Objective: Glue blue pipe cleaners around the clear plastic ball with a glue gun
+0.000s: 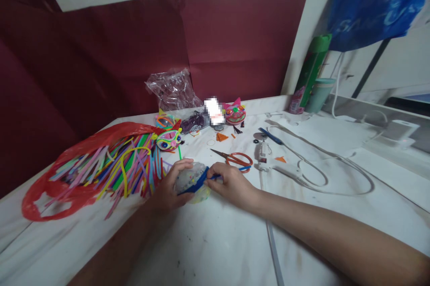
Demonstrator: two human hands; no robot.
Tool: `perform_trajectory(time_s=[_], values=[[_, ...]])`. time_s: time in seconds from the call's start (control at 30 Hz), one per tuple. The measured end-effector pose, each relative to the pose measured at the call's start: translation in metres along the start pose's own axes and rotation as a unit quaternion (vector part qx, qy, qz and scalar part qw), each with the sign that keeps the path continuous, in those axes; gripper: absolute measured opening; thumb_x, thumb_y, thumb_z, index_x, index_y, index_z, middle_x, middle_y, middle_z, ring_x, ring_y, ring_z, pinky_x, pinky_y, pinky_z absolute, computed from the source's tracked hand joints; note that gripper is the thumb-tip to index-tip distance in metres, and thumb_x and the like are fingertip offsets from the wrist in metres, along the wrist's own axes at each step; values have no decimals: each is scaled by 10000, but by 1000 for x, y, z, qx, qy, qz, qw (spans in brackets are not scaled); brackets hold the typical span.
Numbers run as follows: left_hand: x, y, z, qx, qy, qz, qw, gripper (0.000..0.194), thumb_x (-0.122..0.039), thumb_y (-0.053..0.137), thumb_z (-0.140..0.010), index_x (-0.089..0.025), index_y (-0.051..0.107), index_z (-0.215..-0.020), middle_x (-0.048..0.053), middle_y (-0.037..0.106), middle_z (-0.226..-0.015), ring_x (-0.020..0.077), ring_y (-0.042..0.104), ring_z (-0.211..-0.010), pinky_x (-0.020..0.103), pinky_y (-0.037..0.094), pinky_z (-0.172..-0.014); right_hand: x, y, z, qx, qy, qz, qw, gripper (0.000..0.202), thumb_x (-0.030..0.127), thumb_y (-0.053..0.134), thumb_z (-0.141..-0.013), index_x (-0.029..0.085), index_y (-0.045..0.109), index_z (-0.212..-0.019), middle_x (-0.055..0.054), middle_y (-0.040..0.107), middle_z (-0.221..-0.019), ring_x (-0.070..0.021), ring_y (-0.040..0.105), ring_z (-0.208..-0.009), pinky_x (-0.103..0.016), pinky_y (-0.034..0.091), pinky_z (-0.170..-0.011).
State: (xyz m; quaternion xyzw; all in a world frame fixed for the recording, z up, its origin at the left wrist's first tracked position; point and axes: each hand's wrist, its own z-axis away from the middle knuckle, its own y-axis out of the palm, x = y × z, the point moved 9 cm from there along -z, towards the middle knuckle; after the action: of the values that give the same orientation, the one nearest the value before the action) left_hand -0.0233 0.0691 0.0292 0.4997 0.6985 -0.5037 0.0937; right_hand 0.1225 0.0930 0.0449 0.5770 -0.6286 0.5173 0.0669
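My left hand (172, 186) is wrapped round a clear, rounded plastic piece (187, 175) with small coloured bits showing through it. Along its edge runs a dark blue fuzzy pipe cleaner (197, 184). My right hand (231, 184) pinches this blue strip between thumb and fingers at the right side of the piece, and a loose blue end sticks out past the knuckles. Just beyond my right hand lie orange-handled scissors (237, 158), blades pointing left. A decorated animal face (169, 139) with blue eyes sits beyond my left hand.
Colourful pipe cleaners (126, 160) spill from a red plastic bag (40, 201) at left. A white glue gun (284, 168) with its cord lies right. Behind are a second animal face (235, 114), clear wrapping (171, 88), a green can (311, 71) and a cup (320, 95).
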Motion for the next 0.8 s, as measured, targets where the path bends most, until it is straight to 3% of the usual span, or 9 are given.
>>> perform_trajectory(time_s=[0.17, 0.3, 0.5, 0.63, 0.8], values=[[7, -1, 0, 35, -43, 47, 997, 653, -525, 654, -766, -244, 431, -1311, 125, 440, -1399, 336, 338, -1359, 505, 285, -1117, -2, 2, 1, 10, 7, 13, 1000, 103, 92, 659, -747, 175, 602, -724, 9, 618, -689, -125, 562, -617, -213, 398, -573], [4, -2, -1, 55, -92, 91, 990, 578, -576, 522, -834, -279, 448, -1325, 87, 433, -1443, 334, 328, -1378, 510, 300, -1118, 0, 4, 2, 11, 5, 15, 1000, 101, 102, 650, -750, 178, 591, -718, 1, 622, -688, -134, 575, -620, -221, 410, -575], [-10, -1, -4, 2, -41, -10, 999, 569, -422, 691, -757, -227, 441, -1229, 138, 484, -1315, 331, 416, -1294, 510, 328, -1085, 10, 5, 5, -2, -39, 36, 999, 127, 92, 656, -748, 189, 580, -719, -5, 626, -700, -154, 593, -673, -246, 430, -634], [-10, 2, -2, -3, -28, -36, 999, 524, -325, 692, -762, -234, 422, -1201, 131, 466, -1294, 315, 406, -1281, 484, 342, -1073, 9, 6, 7, -13, -50, 52, 997, 119, 142, 688, -751, 193, 581, -737, -10, 628, -720, -165, 590, -690, -257, 433, -647], [-7, -3, -1, -25, -5, -24, 999, 526, -355, 678, -774, -229, 428, -1220, 132, 469, -1276, 326, 400, -1278, 500, 326, -1075, 5, 3, 5, -13, -41, 43, 998, 115, 109, 664, -757, 187, 584, -733, -13, 642, -724, -157, 601, -677, -246, 434, -633]])
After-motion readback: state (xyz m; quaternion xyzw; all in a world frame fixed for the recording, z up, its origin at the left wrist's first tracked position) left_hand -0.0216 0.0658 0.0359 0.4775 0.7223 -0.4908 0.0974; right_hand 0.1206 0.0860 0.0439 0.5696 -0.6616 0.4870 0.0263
